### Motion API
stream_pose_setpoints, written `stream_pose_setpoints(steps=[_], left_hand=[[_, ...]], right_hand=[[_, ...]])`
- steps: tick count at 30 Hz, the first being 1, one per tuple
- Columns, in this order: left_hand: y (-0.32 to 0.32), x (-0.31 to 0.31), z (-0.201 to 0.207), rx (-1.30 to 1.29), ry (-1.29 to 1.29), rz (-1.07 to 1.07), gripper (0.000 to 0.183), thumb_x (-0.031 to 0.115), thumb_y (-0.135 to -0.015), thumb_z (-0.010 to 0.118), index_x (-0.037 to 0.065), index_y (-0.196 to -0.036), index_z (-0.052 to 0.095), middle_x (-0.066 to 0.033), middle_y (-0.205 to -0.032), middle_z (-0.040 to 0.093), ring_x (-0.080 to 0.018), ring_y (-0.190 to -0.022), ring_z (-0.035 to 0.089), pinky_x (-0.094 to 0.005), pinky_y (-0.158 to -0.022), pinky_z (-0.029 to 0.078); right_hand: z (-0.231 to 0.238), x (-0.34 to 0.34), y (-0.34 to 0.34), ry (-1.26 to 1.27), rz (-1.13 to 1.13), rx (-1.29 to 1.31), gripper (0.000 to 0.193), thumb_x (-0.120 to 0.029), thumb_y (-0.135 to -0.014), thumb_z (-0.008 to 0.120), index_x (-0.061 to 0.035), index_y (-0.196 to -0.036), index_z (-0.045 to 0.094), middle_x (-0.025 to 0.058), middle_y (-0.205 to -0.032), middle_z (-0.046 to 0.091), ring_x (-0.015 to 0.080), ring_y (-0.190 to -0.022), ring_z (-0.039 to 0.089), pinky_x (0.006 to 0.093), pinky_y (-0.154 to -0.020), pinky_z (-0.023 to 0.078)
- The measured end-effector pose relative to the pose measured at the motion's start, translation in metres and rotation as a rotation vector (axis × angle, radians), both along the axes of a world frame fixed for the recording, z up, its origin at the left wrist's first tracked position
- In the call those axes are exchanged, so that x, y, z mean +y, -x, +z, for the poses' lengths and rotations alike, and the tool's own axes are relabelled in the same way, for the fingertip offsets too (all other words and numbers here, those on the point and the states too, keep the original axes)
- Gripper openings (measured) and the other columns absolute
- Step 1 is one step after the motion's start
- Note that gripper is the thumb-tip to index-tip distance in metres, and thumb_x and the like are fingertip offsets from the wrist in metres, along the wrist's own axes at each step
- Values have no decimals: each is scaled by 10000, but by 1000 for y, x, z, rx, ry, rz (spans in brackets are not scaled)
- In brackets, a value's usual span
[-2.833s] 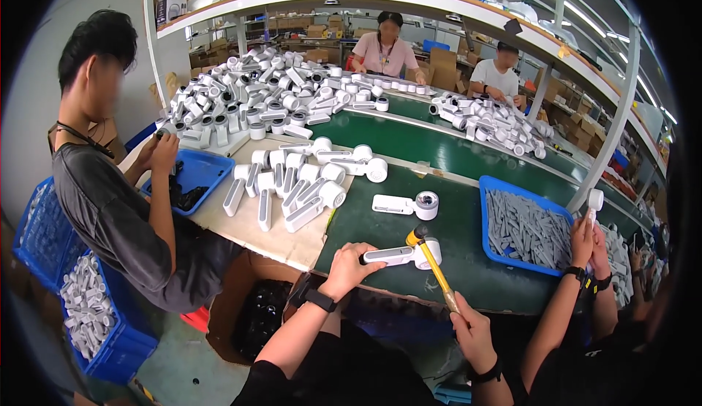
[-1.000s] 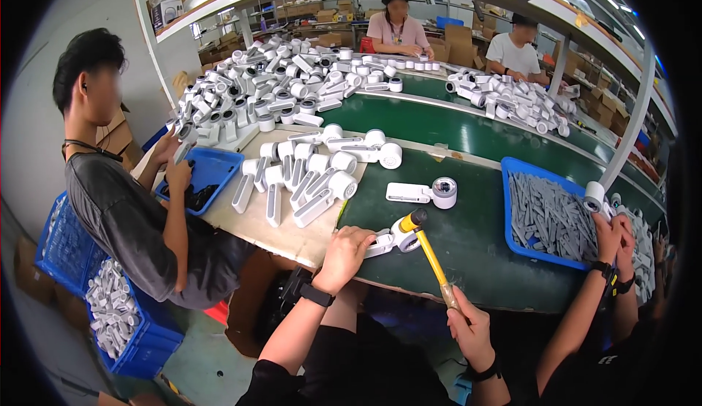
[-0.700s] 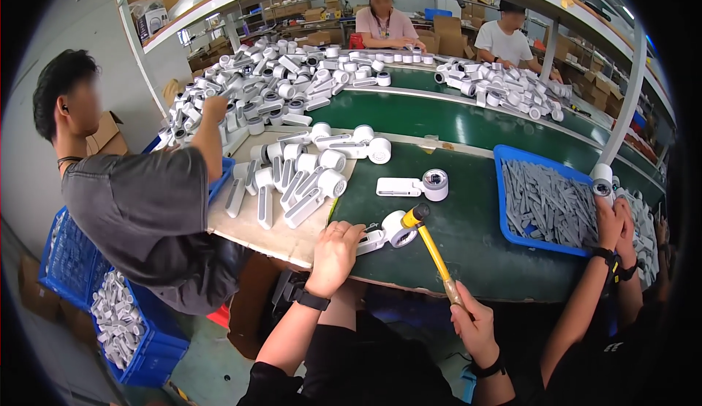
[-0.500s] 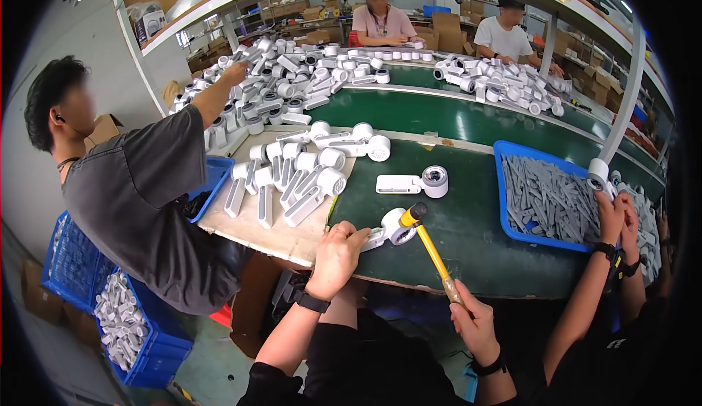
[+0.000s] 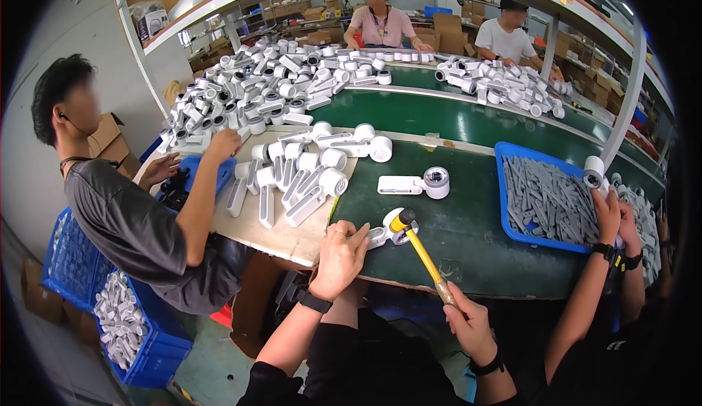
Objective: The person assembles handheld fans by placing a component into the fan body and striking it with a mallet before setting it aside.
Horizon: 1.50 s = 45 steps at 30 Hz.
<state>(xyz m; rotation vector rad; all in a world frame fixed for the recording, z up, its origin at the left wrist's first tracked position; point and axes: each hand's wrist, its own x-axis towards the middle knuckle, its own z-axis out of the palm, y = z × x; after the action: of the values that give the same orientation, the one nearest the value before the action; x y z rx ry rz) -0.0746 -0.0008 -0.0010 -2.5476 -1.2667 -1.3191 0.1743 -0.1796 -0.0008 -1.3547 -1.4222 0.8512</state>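
Observation:
My left hand [image 5: 341, 258] is closed round the handle of a white handheld fan body [image 5: 389, 219] lying on the green bench top. The hand covers much of that handle. My right hand [image 5: 469, 322] grips the lower end of a hammer [image 5: 425, 257] with a yellow shaft and a dark head. The hammer's head overlaps the fan's round end; whether they touch I cannot tell. Just beyond lies another white fan body [image 5: 414, 184], its round end uncovered and showing inner parts.
Several white fan bodies [image 5: 306, 205] crowd a pale board at the left. A blue tray [image 5: 540, 239] of grey strips stands at the right, beside a co-worker's hands [image 5: 613, 212]. Another co-worker [image 5: 139, 201] sits at the left. Fan bodies heap along the green conveyor [image 5: 391, 117].
The hammer has shifted slightly left with my right hand. The left co-worker's arm has come back from the heap toward a blue tray. The far person's hands have moved apart.

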Motion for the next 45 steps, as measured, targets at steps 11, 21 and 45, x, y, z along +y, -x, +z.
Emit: stream_pose_setpoints(steps=[11, 21, 45], left_hand=[[-3, 13, -6, -72, 171, 116, 237, 134, -805, 737, 106, -1037, 775, -91, -896, 625, -278, -876, 527, -385, -821, 431], [7, 30, -21, -376, 595, 9, 221, 233, -805, 736, 150, -1003, 785, -109, -913, 697, -283, -942, 617, -391, -880, 466], [36, 23, -11, -195, 483, -97, 301, 167, -750, 835, -22, -949, 710, -156, -896, 658, -269, -839, 634, -352, -772, 506]], right_hand=[[11, 21, 12, -220, 9, -252, 452, -55, -920, 636, -8, -1360, 548, 178, -893, 656, 295, -761, 650, 329, -710, 502], [34, 32, 13, -209, 25, -455, 450, -21, -920, 618, 2, -1363, 543, 142, -780, 595, 257, -677, 585, 325, -656, 466], [29, 30, 30, -242, 125, -515, 458, -18, -908, 636, -25, -1359, 560, 125, -757, 575, 244, -644, 566, 329, -629, 459]])
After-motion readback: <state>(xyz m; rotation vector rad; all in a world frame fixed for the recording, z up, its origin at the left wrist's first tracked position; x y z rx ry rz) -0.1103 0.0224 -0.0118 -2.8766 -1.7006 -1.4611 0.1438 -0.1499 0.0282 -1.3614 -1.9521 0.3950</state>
